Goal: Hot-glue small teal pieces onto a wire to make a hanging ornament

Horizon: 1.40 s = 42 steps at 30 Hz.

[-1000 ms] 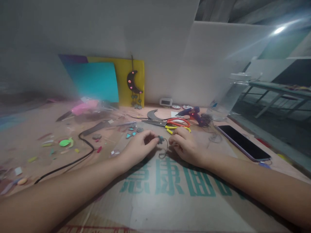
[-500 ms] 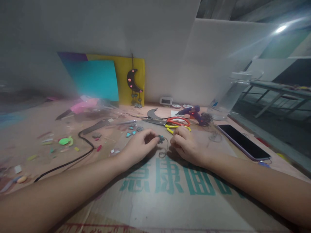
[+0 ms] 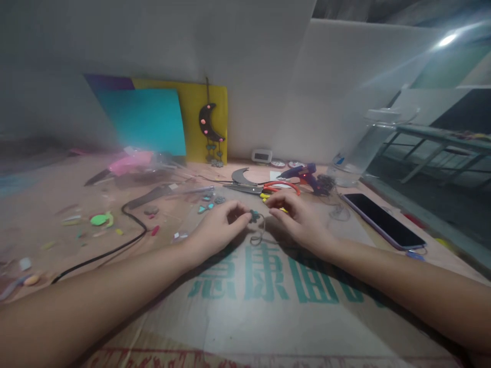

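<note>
right hand [image 3: 301, 221] now loosely uncurled, left hand [image 3: 217, 229] still pinching flower piece [image 3: 254, 216], apparently

The right hand [image 3: 299, 221] has loosened from its curl, thumb and fingertips now parted, hiding more of the yellow handles [image 3: 264, 196].

Between the left hand [image 3: 222, 227] and right hand [image 3: 301, 222] sits a string [image 3: 264, 229]; on the counter [image 3: 49, 214] behind lie scissors [image 3: 249, 189], a glue gun [image 3: 307, 176] to their right, 2 discs [image 3: 278, 164] farther back. Farther right lies a phone [image 3: 383, 220], a jug [image 3: 351, 158] behind it.
</note>
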Available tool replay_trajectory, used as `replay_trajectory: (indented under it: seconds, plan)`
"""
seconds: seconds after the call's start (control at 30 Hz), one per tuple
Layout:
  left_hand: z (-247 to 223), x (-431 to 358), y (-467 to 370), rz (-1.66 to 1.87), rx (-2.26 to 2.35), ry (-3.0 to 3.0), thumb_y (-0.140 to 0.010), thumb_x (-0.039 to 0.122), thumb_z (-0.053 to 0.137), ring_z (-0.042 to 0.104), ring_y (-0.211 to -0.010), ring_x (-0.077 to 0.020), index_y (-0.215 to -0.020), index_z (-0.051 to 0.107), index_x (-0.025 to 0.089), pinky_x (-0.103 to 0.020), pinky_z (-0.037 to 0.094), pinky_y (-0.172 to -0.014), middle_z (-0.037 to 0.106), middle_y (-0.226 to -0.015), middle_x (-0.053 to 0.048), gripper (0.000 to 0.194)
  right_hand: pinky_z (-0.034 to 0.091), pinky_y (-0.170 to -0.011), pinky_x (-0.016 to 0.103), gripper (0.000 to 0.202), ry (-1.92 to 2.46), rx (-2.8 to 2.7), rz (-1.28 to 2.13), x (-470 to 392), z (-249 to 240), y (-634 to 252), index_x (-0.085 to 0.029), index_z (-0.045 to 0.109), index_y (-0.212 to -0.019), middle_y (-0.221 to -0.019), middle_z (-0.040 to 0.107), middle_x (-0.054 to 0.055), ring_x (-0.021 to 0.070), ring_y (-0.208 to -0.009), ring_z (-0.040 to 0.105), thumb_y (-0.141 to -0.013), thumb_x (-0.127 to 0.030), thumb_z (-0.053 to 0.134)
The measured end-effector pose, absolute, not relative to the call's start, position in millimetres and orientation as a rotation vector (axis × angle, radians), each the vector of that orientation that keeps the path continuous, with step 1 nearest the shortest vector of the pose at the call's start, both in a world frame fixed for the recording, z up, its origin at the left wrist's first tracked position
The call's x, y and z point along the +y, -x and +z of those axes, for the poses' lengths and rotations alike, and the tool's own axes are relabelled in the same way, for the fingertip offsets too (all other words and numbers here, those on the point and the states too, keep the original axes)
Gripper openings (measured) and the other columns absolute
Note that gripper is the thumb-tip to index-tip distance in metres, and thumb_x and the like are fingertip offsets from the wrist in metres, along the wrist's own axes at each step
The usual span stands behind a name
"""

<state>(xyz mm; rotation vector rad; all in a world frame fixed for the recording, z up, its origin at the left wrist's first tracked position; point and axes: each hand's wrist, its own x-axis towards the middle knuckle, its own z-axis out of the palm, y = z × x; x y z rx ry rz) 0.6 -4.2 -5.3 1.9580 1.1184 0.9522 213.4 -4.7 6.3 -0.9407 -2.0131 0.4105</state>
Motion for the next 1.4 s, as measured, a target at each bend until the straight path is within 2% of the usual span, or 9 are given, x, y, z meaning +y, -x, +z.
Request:
replay_trajectory:
  seconds: [0.13,0.3,0.43,0.57,0.8,0.93,1.23,1.4]
  plan:
    - [-5,-5,0,0.956,1.120,-1.987,-0.088,0.036,0.054,0.058,-0.077,-0.0166,-0.085,0.060,0.018,-0.029,0.044,-0.070,0.064,-0.082,0.000,0.018,0.044,-0.060,0.026,0.027,1.212,-1.844,0.862,-8,14,-206,-0.017,0.066,-0.099,-0.072,0.059,0.000,0.0137,-0.065,0.056,-0.092,-0.036,0.049]
    - [-5,-5,0,0.976,1.097,-1.987,-0.087,0.036,0.055,0.060,-0.076,-0.0160,-0.084,0.061,0.018,-0.027,0.045,-0.068,0.065,-0.081,0.000,0.019,0.041,-0.057,0.025,0.031,1.201,-1.888,0.964,-11,11,-203,-0.016,0.066,-0.085,-0.070,0.060,0.000,0.0130,-0.062,0.055,-0.086,-0.045,0.055]
    - [-3,-5,0,0.978,1.078,-2.004,-0.088,0.035,0.055,0.060,-0.076,-0.0157,-0.085,0.061,0.018,-0.027,0.045,-0.068,0.066,-0.082,0.000,0.019,0.046,-0.062,0.026,0.024,1.111,-1.834,0.981,-10,6,-203,-0.017,0.064,-0.088,-0.074,0.061,0.000,0.0131,-0.066,0.057,-0.085,-0.040,0.059]
    - [-4,-6,0,0.984,1.081,-1.983,-0.088,0.035,0.055,0.061,-0.078,-0.0159,-0.087,0.061,0.018,-0.027,0.046,-0.070,0.067,-0.084,-0.001,0.018,0.051,-0.072,0.029,0.012,1.017,-1.718,0.866,-6,2,-206,-0.020,0.060,-0.094,-0.084,0.062,0.001,0.0142,-0.078,0.060,-0.082,-0.024,0.061]
    - [-4,-6,-1,0.984,1.084,-1.994,-0.088,0.034,0.056,0.062,-0.078,-0.0160,-0.085,0.062,0.018,-0.027,0.046,-0.071,0.067,-0.084,-0.001,0.017,0.052,-0.080,0.032,0.024,0.944,-1.818,0.726,-3,-3,-208,-0.020,0.059,-0.100,-0.091,0.063,0.003,0.0142,-0.083,0.061,-0.081,-0.008,0.051]
    - [-3,-6,-1,0.973,1.081,-1.985,-0.088,0.034,0.056,0.062,-0.078,-0.0164,-0.086,0.062,0.018,-0.028,0.046,-0.071,0.067,-0.084,-0.001,0.017,0.051,-0.080,0.033,0.020,0.966,-1.859,0.702,-5,-3,-207,-0.020,0.059,-0.097,-0.091,0.063,0.003,0.0150,-0.084,0.062,-0.082,-0.010,0.051]
    - [-2,-7,-1,0.967,1.077,-2.004,-0.087,0.033,0.055,0.061,-0.077,-0.0165,-0.085,0.061,0.018,-0.027,0.046,-0.069,0.066,-0.082,-0.001,0.017,0.049,-0.065,0.029,0.017,0.999,-1.895,0.655,-6,-5,-207,-0.020,0.056,-0.100,-0.084,0.061,0.002,0.0141,-0.073,0.059,-0.085,-0.014,0.053]
    - [-1,-7,-1,0.951,1.091,-2.006,-0.087,0.033,0.055,0.061,-0.076,-0.0161,-0.085,0.061,0.018,-0.027,0.046,-0.069,0.066,-0.082,-0.001,0.017,0.048,-0.069,0.031,0.016,0.981,-1.954,0.551,-6,-4,-207,-0.021,0.057,-0.099,-0.082,0.058,0.002,0.0155,-0.078,0.058,-0.085,-0.014,0.051]
